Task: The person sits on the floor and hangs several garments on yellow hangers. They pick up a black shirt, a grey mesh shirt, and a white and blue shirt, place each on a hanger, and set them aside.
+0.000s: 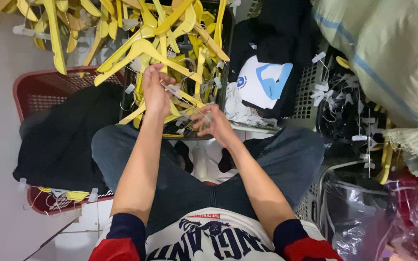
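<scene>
1. Over the near rim of a black crate [228, 43], a seated person's two bare hands work among a heap of yellow hangers [163, 46]; the view looks straight down onto their knees in blue jeans [180, 183].
2. The left hand [155, 91] is curled shut around the thin metal bar of one hanger [143, 50], which lies on top of the heap near the crate's front left corner. The fingers are folded in, not spread.
3. The right hand [214, 123] sits just off the crate's near edge, fingertips pressed together as if pinching a small pale clip [208, 116]. It is too blurred to tell exactly what is pinched.
4. Thin wire and more small clips run between the two hands, tangled with neighbouring hangers.
5. A judgement on doing this well: keeping the left grip steady on the hanger lets the right fingers work the clip without dragging the tangled heap along. Snagged wire looks like the main risk.
6. A red basket [25, 87] stands by the crate's left side, with a dark cloth [64, 135] draped over it and clips along its near edge.
7. By the crate's right side lie a white and blue garment [262, 82], a grey basket [308, 96] and a large striped sack [388, 53].
</scene>
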